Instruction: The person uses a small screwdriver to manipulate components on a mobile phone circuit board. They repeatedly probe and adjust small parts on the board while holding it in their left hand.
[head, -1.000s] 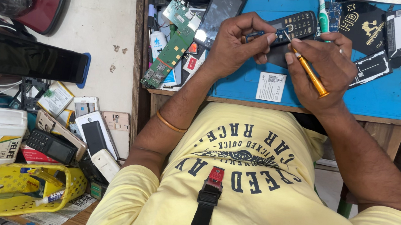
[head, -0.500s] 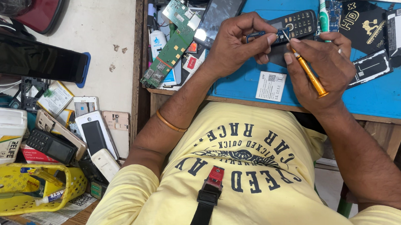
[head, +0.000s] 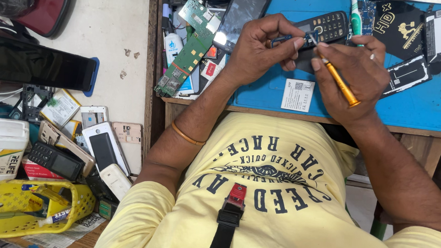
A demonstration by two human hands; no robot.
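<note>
- My left hand [head: 258, 52] has its grip closed on a black keypad phone [head: 326, 28], thumb and forefinger pinched at the phone's near end, the other fingers curled under it.
- The phone lies over the blue mat [head: 436, 101] on the counter [head: 292, 115], keypad up, its far end pointing away from me; I cannot tell whether it rests on the mat or is lifted off it.
- My right hand [head: 353, 78] grips an orange-handled screwdriver [head: 338, 80] like a pen, fingers shut around the shaft, the tip meeting the phone just beside my left fingertips.
- The orange handle slants back over my right palm toward my wrist.
- A white label card [head: 298, 94] lies on the mat just below my two hands.
- To the left of my left hand a dark smartphone [head: 242, 15] lies tilted, and beside it a green circuit board [head: 186, 53] stretches along the counter's edge.
- To the right of my right hand, black phone covers [head: 402, 74] rest on the mat.
- On the floor to my left lie more phones, a large dark tablet [head: 35, 62] and a yellow basket [head: 32, 207].
</note>
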